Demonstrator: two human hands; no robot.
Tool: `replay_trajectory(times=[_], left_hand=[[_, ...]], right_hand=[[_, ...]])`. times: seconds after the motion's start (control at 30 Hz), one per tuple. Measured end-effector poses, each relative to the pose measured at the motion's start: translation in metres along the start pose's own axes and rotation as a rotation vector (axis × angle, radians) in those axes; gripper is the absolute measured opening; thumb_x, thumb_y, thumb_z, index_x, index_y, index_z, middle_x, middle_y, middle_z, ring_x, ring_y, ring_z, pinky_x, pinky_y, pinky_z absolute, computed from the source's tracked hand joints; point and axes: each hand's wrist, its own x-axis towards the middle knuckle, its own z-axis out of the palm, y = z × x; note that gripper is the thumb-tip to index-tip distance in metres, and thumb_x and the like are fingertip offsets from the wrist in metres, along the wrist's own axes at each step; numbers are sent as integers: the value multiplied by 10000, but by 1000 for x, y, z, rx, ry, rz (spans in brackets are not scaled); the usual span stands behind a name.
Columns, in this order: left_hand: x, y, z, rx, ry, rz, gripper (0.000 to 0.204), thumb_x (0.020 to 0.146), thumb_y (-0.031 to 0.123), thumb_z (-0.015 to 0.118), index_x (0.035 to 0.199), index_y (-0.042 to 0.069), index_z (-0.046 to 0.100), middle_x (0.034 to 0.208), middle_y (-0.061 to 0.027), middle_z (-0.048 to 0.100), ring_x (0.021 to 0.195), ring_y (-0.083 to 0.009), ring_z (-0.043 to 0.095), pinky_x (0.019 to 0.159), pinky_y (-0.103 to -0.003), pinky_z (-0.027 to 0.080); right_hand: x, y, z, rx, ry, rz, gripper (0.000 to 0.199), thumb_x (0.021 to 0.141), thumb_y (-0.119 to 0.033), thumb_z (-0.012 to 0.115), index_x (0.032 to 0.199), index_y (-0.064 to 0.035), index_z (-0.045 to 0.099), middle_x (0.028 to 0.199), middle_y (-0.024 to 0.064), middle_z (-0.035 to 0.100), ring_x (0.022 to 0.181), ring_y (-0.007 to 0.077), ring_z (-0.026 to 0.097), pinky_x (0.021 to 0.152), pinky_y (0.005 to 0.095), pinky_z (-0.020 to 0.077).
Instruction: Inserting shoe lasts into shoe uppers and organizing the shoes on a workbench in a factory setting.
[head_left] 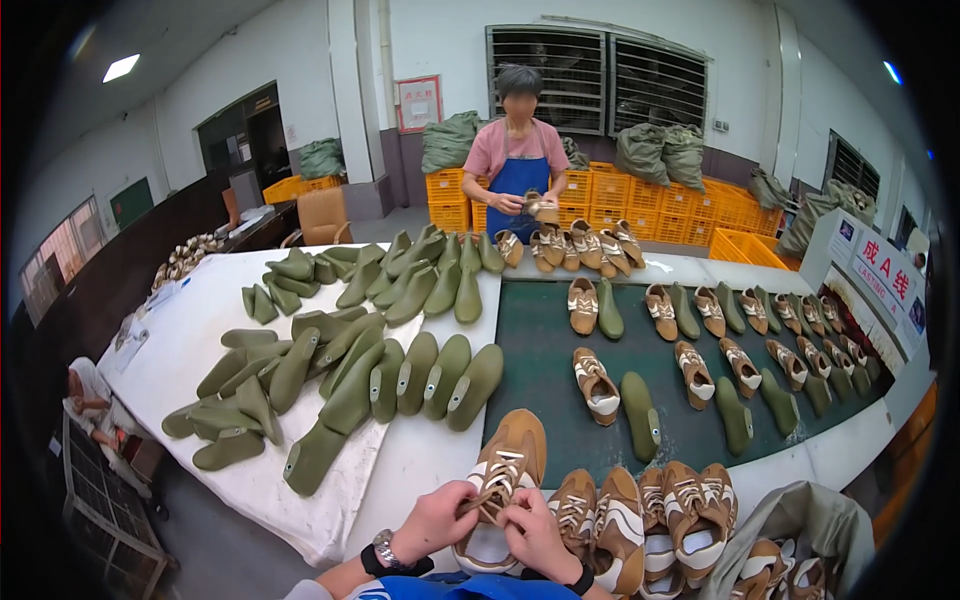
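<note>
**Shoe bench, head view: stock as seen**

Head view, near edge. Tan-and-white sneaker (503, 470), toe pointing away, held upright over the white table edge (420, 465). Left hand (432, 520), wristwatch on the wrist, fingers pinched narrow on the laces near the tongue. Right hand (537, 535), dark band at the wrist, fingers curled close around the lower part of the same sneaker. Just right of the hands: row of finished sneakers (640, 515), same colours, packed side by side and touching.

Head view, centre. Dark green conveyor belt (540, 400) carrying paired items, each a sneaker beside a loose green shoe last (640, 415), spaced apart in rows toward the right.

Head view, left. White cloth-covered table bearing heaps of green lasts (350, 385), overlapping, toes pointing mostly away.

Head view, far end. Co-worker in pink shirt and blue apron (517, 165), both hands on a sneaker at chest height. More sneakers (570, 248) lined up before that person. Behind: orange crates (650, 205), stacked, topped with green sacks (660, 150).
</note>
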Motion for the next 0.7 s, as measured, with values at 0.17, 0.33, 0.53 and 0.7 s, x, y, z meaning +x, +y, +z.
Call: replay_trajectory(times=[0.17, 0.33, 0.53, 0.7], left_hand=[[9, 14, 10, 119, 70, 264, 207, 748, 113, 620, 942, 68, 564, 800, -102, 575, 692, -294, 595, 575, -360, 491], [1, 16, -4, 111, 64, 215, 253, 764, 85, 624, 1017, 91, 630, 838, -89, 611, 734, -265, 618, 637, -325, 509], [7, -31, -1, -93, -86, 187, 251, 790, 66, 609, 1038, 83, 646, 860, -93, 627, 765, -244, 623, 681, -310, 507], [4, -22, 0, 29, -55, 215, 267, 784, 68, 593, 1035, 144, 647, 893, -77, 594, 771, -255, 612, 670, -319, 513]], right_hand=[[4, -4, -9, -179, -2, 13, 227, 672, -171, 742, 849, -70, 642, 975, 120, 467, 850, 249, 516, 727, 311, 450], [5, -16, 5, -93, 85, -33, 145, 738, -100, 679, 733, -11, 565, 982, 150, 476, 895, 297, 506, 775, 360, 433], [1, 9, 2, 50, 40, -84, 138, 755, -78, 651, 712, -4, 543, 935, 135, 450, 891, 273, 470, 799, 328, 398], [8, 2, 4, 12, -36, 41, 240, 736, -165, 687, 920, -38, 599, 957, 150, 503, 819, 272, 549, 735, 330, 456]])
